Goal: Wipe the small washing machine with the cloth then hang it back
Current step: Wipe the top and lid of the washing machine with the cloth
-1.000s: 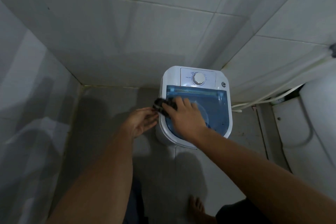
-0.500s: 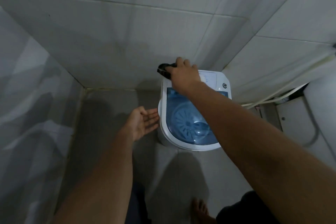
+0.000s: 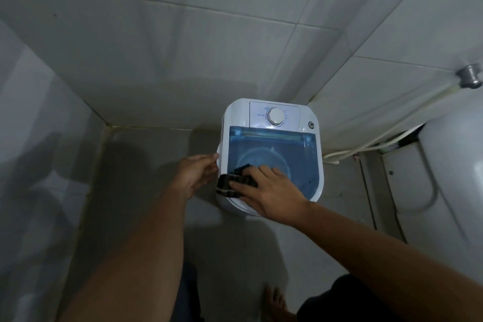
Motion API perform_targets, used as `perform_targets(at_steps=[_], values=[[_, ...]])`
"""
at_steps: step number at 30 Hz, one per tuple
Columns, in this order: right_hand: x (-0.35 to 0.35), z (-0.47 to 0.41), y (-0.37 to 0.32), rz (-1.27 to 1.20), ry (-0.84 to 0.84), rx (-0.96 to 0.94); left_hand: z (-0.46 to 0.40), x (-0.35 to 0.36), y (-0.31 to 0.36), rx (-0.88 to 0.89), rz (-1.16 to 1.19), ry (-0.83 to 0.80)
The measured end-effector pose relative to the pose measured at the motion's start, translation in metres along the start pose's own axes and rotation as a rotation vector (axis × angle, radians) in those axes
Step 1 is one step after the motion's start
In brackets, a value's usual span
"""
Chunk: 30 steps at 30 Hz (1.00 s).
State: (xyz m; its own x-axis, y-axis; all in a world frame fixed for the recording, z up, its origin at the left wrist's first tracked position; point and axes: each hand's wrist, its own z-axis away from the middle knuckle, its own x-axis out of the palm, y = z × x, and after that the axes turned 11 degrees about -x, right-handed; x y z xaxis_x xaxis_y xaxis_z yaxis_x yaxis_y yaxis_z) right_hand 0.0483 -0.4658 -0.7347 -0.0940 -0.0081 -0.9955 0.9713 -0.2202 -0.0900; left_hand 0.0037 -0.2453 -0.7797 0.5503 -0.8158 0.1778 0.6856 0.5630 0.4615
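Note:
A small white washing machine (image 3: 311,112) with a clear blue lid and a round white dial stands on the floor in the tiled corner. A dark striped cloth (image 3: 230,184) lies on the lid's near left corner, pressed flat under my right hand (image 3: 271,191). My left hand (image 3: 197,174) is beside the machine's left side, fingers apart, fingertips touching its left edge. Part of the cloth is hidden under my right hand's fingers.
Tiled walls close in behind and to the left. A white hose (image 3: 366,149) runs along the right wall to a metal fitting (image 3: 469,77). A white toilet (image 3: 449,178) stands at the right. My bare foot (image 3: 277,302) is on the floor below.
My right hand has slid the cloth from the machine's back left corner down to the near left corner of the lid. My left hand has moved in to touch the machine's left side.

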Motion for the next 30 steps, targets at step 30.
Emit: perform_targets(at_steps=[30], values=[[-0.007,-0.043,0.062,-0.005,0.090,0.495,-0.004,0.010,-0.006,0.240,-0.112,0.128]])
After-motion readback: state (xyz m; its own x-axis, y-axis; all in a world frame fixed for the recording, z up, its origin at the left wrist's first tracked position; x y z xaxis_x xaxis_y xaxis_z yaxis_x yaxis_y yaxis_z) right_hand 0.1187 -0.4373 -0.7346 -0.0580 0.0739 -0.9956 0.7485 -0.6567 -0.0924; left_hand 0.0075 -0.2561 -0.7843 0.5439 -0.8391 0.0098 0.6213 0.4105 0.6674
